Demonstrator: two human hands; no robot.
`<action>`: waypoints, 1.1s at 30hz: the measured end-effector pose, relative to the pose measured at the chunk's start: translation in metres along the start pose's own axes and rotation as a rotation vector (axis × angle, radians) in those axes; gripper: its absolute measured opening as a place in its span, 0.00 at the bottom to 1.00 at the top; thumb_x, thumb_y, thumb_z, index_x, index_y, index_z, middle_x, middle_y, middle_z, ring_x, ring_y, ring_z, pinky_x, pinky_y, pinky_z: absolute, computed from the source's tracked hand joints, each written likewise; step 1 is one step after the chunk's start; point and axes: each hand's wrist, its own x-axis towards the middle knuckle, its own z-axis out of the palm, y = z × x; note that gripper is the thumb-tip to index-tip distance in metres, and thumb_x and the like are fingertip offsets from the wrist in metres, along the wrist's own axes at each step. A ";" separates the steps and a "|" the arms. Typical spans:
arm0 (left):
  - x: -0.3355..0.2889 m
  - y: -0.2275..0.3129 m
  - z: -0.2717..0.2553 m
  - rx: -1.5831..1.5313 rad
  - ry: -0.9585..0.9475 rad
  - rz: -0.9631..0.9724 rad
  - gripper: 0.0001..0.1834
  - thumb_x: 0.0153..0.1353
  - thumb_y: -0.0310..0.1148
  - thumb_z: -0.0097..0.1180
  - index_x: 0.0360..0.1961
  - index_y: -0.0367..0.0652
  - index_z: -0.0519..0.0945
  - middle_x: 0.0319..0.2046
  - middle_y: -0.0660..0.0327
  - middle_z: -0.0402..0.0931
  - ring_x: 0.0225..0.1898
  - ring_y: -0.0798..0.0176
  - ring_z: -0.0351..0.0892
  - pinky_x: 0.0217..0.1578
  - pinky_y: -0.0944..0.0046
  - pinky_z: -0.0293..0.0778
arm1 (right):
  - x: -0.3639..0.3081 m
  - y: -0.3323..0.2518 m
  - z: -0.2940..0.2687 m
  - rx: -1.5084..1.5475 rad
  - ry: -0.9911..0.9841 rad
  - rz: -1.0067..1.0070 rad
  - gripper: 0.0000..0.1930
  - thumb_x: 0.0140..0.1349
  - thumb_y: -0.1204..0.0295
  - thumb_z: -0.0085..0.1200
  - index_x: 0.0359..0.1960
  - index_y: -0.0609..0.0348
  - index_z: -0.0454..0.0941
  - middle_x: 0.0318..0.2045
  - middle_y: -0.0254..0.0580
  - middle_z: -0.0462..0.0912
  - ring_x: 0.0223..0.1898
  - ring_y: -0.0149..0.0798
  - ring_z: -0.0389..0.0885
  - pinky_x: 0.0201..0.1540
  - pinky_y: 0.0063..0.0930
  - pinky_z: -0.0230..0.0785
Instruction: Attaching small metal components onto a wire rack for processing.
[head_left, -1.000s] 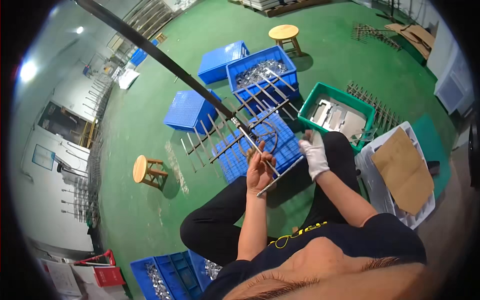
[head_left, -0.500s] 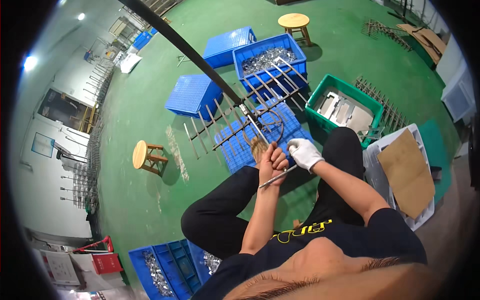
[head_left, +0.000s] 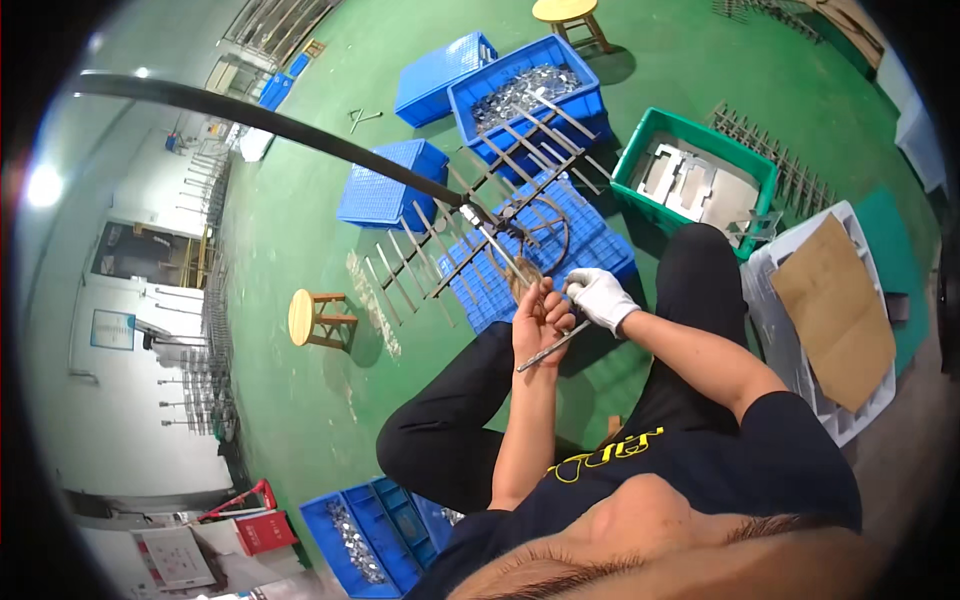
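My bare left hand (head_left: 543, 312) is closed around a thin metal rod (head_left: 500, 250) that runs up to the end of a long black pole. A second grey metal rod (head_left: 545, 354) slants under that hand toward my right hand. My right hand (head_left: 602, 299), in a white glove, is closed beside the left; whatever its fingers pinch is too small to make out. Just beyond the hands stands a rack (head_left: 455, 270) of rows of metal prongs, with a round ring (head_left: 565, 240) by it, over a blue crate (head_left: 600, 245). A brown, fuzzy thing (head_left: 522, 275) shows beside my left fingertips.
The black pole (head_left: 330, 145) stretches to the upper left. Beyond the rack are a blue bin (head_left: 600, 115) of small metal parts and two upturned blue crates. A green bin (head_left: 620, 185) with flat pieces stands right, wooden stools (head_left: 302, 318) around, blue trays (head_left: 330, 560) at lower left.
The whole view has shifted and turned a little, and the black pole now lies flatter across it. Both hands keep nearly the same hold and stay close together.
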 end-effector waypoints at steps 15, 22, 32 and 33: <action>0.027 0.006 -0.005 0.158 0.149 0.149 0.17 0.63 0.40 0.42 0.43 0.37 0.73 0.32 0.58 0.74 0.33 0.63 0.73 0.34 0.65 0.70 | 0.059 -0.024 -0.210 0.158 0.591 -0.264 0.07 0.53 0.76 0.46 0.31 0.59 0.78 0.23 0.32 0.78 0.22 0.28 0.70 0.29 0.18 0.64; -0.014 0.085 -0.018 0.426 0.348 0.512 0.09 0.59 0.33 0.50 0.35 0.40 0.77 0.26 0.62 0.75 0.27 0.69 0.73 0.27 0.70 0.69 | 0.074 0.085 -0.346 -1.255 0.474 0.648 0.15 0.48 0.61 0.47 0.27 0.58 0.82 0.30 0.45 0.82 0.34 0.49 0.80 0.35 0.49 0.69; 0.043 0.036 0.124 1.033 0.082 0.484 0.10 0.60 0.30 0.48 0.39 0.37 0.74 0.26 0.61 0.74 0.27 0.70 0.71 0.29 0.74 0.65 | 0.071 0.122 -0.320 -0.928 0.512 0.615 0.17 0.53 0.68 0.42 0.43 0.60 0.73 0.41 0.54 0.77 0.38 0.54 0.77 0.41 0.46 0.68; 0.058 0.029 0.128 1.106 0.049 0.316 0.10 0.61 0.31 0.48 0.40 0.36 0.74 0.28 0.60 0.75 0.28 0.69 0.72 0.30 0.73 0.66 | 0.073 0.122 -0.313 -0.820 0.613 0.579 0.17 0.54 0.69 0.42 0.45 0.60 0.72 0.42 0.55 0.76 0.38 0.55 0.76 0.42 0.45 0.68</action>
